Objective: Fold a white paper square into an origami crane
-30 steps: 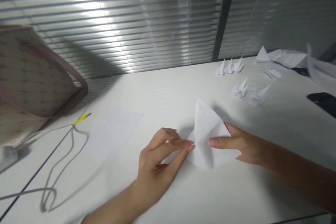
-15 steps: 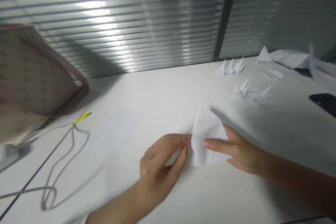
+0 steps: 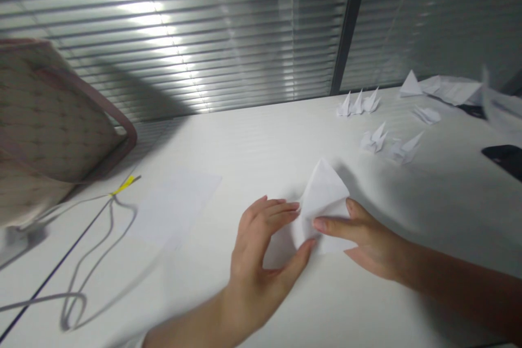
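A partly folded sheet of white paper [image 3: 326,187], with a pointed top, is held just over the white table. My right hand [image 3: 367,236] grips it from the right, thumb across the front and the other fingers hidden behind. On the left side, my left hand [image 3: 265,250] is open, thumb and fingers spread well apart. Its thumb tip rests against the lower part of the paper, and its fingertips are at the left edge.
Several folded paper cranes [image 3: 359,103] stand at the back right, near a small folded paper [image 3: 426,115] and more papers [image 3: 452,89]. A black object [image 3: 503,159] lies far right. Leftward are a flat sheet [image 3: 177,206], a grey cable [image 3: 77,261] and a bag [image 3: 53,130].
My left hand has gone from a pinch on the paper's left edge to spread fingers, its thumb moving right onto the paper. The paper's tip has shifted slightly up and right.
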A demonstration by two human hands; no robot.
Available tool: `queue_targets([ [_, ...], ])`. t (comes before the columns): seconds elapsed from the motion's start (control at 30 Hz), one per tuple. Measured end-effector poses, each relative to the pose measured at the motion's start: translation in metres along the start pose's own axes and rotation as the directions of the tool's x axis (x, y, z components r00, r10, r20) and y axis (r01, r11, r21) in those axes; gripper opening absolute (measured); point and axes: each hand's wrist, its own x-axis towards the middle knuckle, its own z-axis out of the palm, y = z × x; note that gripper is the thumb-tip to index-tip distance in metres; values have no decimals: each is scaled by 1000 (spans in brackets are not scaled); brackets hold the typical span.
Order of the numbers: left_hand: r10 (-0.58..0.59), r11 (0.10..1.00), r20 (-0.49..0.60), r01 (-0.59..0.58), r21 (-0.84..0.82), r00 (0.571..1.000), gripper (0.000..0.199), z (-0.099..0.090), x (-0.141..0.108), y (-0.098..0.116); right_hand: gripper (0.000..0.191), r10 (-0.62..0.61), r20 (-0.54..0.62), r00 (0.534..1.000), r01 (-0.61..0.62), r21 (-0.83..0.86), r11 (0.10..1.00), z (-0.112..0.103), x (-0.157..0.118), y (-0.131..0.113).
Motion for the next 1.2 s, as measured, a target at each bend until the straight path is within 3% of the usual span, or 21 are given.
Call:
queue_targets([
  [0.2,-41,999,-38,41,-10,998,36,3,-3,-3,30,36,130,991,-42,45,998,-2,1,3],
  [0.43,-21,987,37,26,-160,999,44,-2,-3,-13,21,-77,61,995,87,-182,979,-11,5,4],
  [0.6,-92,987,-46,85,-133,995,39,-4,1,-18,25,-164,-44,985,155,-161,975,-16,7,0],
  [0.77,-163,969,-43,151,-194,986,33,-6,3,-20,29,-90,62,994,104,-278,955,-18,7,-1],
  [0.97,-100,986,27,103,-128,995,35,-6,0,-19,33,-112,89,990,132,-256,958,-16,6,-2],
  [1.07,-74,985,124,92,-146,989,39,-8,2,-16,30,-131,104,986,151,-217,964,-14,6,-4],
  [1.2,115,963,247,-48,-264,962,62,-8,5,-12,27,-177,103,979,195,-198,961,-13,6,-4],
])
